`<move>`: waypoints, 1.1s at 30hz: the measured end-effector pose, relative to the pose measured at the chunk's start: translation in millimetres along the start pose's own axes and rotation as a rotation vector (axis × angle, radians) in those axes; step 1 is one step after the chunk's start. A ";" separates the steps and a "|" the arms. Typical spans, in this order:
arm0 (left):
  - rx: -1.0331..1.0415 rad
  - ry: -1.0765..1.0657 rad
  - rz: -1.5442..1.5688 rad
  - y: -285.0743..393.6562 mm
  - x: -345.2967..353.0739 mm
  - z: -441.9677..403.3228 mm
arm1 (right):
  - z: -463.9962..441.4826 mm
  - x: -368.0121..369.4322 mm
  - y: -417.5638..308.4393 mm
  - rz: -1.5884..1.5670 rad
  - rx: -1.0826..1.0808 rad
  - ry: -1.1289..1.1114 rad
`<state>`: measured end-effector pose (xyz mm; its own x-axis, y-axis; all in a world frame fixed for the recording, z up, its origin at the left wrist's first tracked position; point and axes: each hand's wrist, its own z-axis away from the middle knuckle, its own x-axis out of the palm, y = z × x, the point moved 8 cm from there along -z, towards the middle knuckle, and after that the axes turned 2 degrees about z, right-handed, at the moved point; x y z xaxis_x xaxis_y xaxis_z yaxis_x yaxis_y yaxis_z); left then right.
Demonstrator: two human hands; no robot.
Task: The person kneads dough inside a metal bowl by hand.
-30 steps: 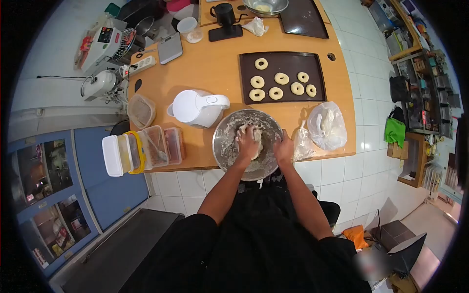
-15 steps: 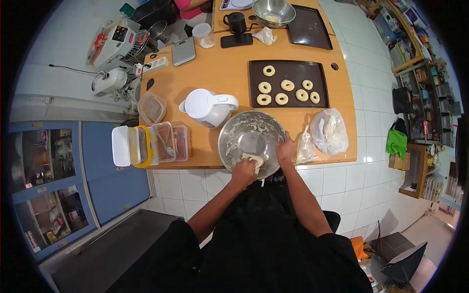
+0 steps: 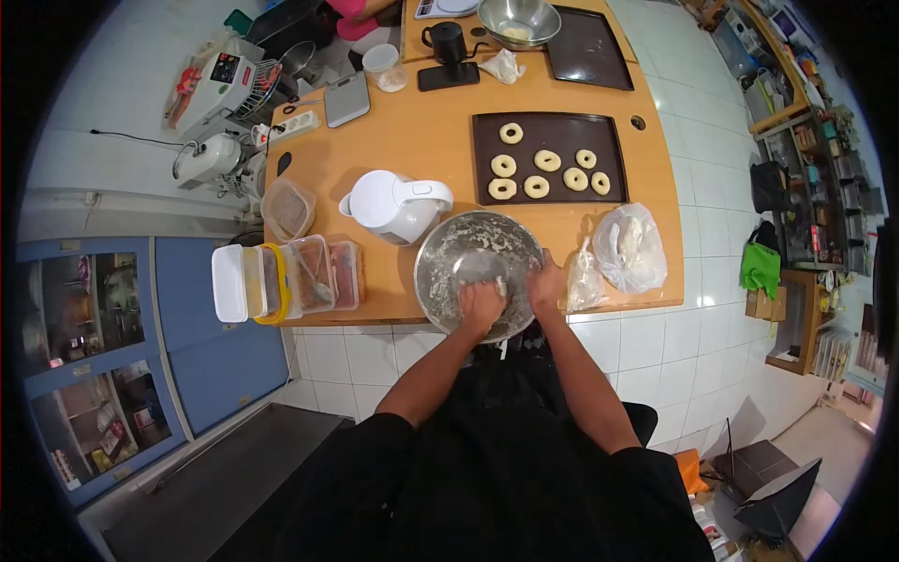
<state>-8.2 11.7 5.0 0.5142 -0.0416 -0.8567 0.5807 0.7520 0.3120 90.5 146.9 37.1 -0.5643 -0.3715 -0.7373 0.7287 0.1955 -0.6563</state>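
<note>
A steel mixing bowl (image 3: 445, 248) with dough residue smeared on its inner wall sits at the table's front edge. My left hand (image 3: 482, 304) is down inside it, fingers curled onto pale dough (image 3: 501, 285), most of which the hand hides. My right hand (image 3: 546, 283) grips the bowl's right rim. Just behind and left of the bowl is a white kettle (image 3: 389, 201). Behind it to the right, a dark tray (image 3: 487, 120) carries several dough rings (image 3: 548, 160).
Plastic containers (image 3: 309, 272) stand left of the bowl; plastic bags (image 3: 629, 248) lie to its right. Farther back are a scale (image 3: 347, 99), a black pot (image 3: 448, 43), a phone (image 3: 449, 76), another steel bowl (image 3: 521, 21) and an empty tray (image 3: 590, 47). A person in pink (image 3: 356, 17) is at the back.
My left hand has moved from the bowl's middle to its near side, then slightly forward, with the dough. The right hand stays at the rim. The camera view has shifted a little.
</note>
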 end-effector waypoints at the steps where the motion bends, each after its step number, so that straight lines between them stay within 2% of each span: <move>1: 0.019 0.020 0.012 2.6 -0.1 -1.3 | -0.9 0.1 -2.3 0.011 -0.002 0.002; 7: 0.083 0.092 -0.012 6.1 3.9 -12.8 | -5.5 6.2 -1.6 -0.037 0.000 -0.055; 9: 0.099 0.142 -0.050 9.3 2.0 -22.1 | -6.1 1.7 -6.8 -0.044 -0.013 -0.009; 15: 0.121 0.143 -0.064 3.7 14.0 -46.9 | -6.4 -3.8 -13.6 -0.103 -0.051 -0.036; 18: 0.153 0.233 -0.074 4.2 18.0 -58.6 | -8.7 0.4 -8.3 -0.092 -0.059 -0.060; 24: 0.028 0.201 0.120 2.8 -6.7 -78.8 | -4.0 0.2 -0.4 -0.059 0.001 -0.075; 27: -0.022 0.356 0.183 -4.8 -3.2 -84.3 | -1.5 -5.5 -10.1 -0.074 0.015 -0.030; 30: 0.024 0.613 0.292 -18.6 9.0 -84.4 | 3.3 -8.1 -12.2 -0.050 0.007 0.009; 33: 0.117 0.493 0.554 -24.9 17.3 -84.4 | -0.2 -5.8 -9.5 -0.021 0.005 0.006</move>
<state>-67.0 47.7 -52.2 0.4241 0.6430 -0.6377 0.3964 0.5013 0.7691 86.8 147.4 47.5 -0.5820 -0.3696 -0.7243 0.7185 0.1833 -0.6709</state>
